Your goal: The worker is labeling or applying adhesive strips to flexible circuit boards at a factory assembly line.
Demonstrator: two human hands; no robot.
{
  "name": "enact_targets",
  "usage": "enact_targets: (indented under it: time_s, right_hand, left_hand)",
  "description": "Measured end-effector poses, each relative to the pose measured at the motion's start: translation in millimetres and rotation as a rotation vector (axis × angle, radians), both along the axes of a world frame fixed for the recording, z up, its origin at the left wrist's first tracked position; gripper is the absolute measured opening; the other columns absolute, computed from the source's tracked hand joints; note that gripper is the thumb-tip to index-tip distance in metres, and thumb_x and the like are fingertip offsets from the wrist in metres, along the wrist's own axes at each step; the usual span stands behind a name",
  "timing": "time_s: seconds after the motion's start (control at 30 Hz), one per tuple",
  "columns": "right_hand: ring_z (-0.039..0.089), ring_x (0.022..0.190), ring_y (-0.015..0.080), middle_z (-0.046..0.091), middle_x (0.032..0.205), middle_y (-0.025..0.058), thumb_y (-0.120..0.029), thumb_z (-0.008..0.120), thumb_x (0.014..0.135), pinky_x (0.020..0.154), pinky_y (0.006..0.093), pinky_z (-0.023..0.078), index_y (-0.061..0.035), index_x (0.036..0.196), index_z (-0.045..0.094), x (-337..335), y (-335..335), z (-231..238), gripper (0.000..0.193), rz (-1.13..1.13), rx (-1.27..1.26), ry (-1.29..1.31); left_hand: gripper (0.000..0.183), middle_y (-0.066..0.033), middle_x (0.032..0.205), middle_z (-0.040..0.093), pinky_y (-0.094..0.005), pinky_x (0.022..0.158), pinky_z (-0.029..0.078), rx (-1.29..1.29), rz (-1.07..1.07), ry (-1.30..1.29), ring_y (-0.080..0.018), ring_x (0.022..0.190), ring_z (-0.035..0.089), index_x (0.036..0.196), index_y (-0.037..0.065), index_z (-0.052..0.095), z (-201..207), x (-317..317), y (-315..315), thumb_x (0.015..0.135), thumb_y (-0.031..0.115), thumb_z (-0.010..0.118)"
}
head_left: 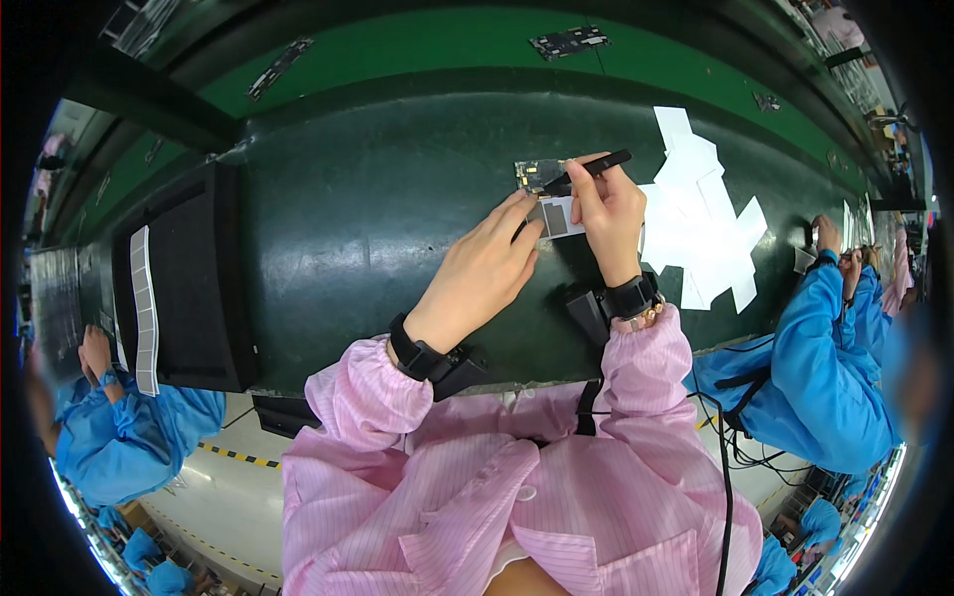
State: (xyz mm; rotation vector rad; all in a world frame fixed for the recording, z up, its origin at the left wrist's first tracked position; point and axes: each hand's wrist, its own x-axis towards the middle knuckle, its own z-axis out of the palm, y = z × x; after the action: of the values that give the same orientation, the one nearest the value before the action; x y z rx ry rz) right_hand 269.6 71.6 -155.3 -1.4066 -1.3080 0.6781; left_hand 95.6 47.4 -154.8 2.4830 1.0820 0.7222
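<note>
A small circuit board (540,176) with gold-coloured patches lies on the dark green bench, in front of me. My left hand (480,260) is at its near left edge, fingers curled together with the fingertips against the board. My right hand (610,207) pinches slim black tweezers (608,163), whose tip points down-left onto the board; the exact contact is hidden. Just below the board, between my hands, is a short piece of white backing with grey rectangular stickers (556,220). My left thumb is close beside it and covers part of that area.
White paper pieces (701,204) lie in an overlapping pile right of my right hand. A black tray (199,288) at left carries a long strip of grey stickers (144,308). More boards (568,42) rest on the green surface beyond the bench. People in blue sit on both sides.
</note>
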Motion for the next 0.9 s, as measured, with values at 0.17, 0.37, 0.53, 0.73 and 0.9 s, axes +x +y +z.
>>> enact_targets:
  time_s: [0.17, 0.37, 0.53, 0.73, 0.9]
  right_hand:
    - [0.052, 0.046, 0.0066, 0.062, 0.062, 0.0053, -0.009, 0.066, 0.089, 0.043, 0.0233, 0.037, 0.0023, 0.089, 0.063, 1.4, 2.3, -0.7, 0.011, 0.019, -0.003, -0.022]
    - [0.053, 0.046, 0.0079, 0.062, 0.063, 0.0067, -0.008, 0.066, 0.088, 0.043, 0.0240, 0.038, 0.0021, 0.089, 0.063, 2.1, 4.6, -3.0, 0.011, 0.025, 0.004, -0.059]
    - [0.054, 0.047, 0.0088, 0.063, 0.064, 0.0074, -0.008, 0.067, 0.088, 0.044, 0.0242, 0.039, 0.0018, 0.089, 0.063, 2.2, 5.5, -4.6, 0.011, 0.029, -0.007, -0.068]
    - [0.058, 0.051, 0.0121, 0.064, 0.067, 0.0092, -0.009, 0.067, 0.087, 0.047, 0.0252, 0.042, 0.0014, 0.088, 0.064, 2.4, 6.2, -7.0, 0.011, 0.034, 0.013, -0.098]
    - [0.061, 0.056, 0.0151, 0.065, 0.071, 0.0097, -0.007, 0.068, 0.086, 0.051, 0.0260, 0.045, 0.0009, 0.087, 0.063, 2.1, 5.1, -5.6, 0.009, 0.057, 0.035, -0.180]
  left_hand:
    - [0.033, -0.0137, 0.132, 0.048, -0.0387, 0.086, 0.054, -0.009, 0.007, 0.012, -0.0292, 0.123, 0.050, 0.115, 0.003, 0.055, 0.9, 1.6, 0.2, 0.083, 0.010, 0.064]
    - [0.033, -0.0140, 0.132, 0.047, -0.0388, 0.085, 0.054, -0.022, 0.008, 0.014, -0.0294, 0.121, 0.051, 0.114, 0.003, 0.054, 0.9, 1.8, 0.2, 0.083, 0.011, 0.064]
    - [0.034, -0.0141, 0.131, 0.046, -0.0388, 0.086, 0.053, -0.004, 0.005, 0.006, -0.0296, 0.120, 0.052, 0.115, 0.003, 0.054, 0.7, 1.3, 0.8, 0.083, 0.010, 0.064]
    - [0.035, -0.0146, 0.131, 0.046, -0.0389, 0.089, 0.052, -0.016, 0.004, 0.004, -0.0303, 0.120, 0.052, 0.114, 0.003, 0.054, 0.1, 1.6, 1.3, 0.082, 0.010, 0.065]
    - [0.040, -0.0148, 0.128, 0.050, -0.0405, 0.097, 0.045, 0.070, 0.004, 0.004, -0.0316, 0.119, 0.051, 0.114, 0.003, 0.054, -2.8, 5.9, 4.5, 0.078, 0.012, 0.069]
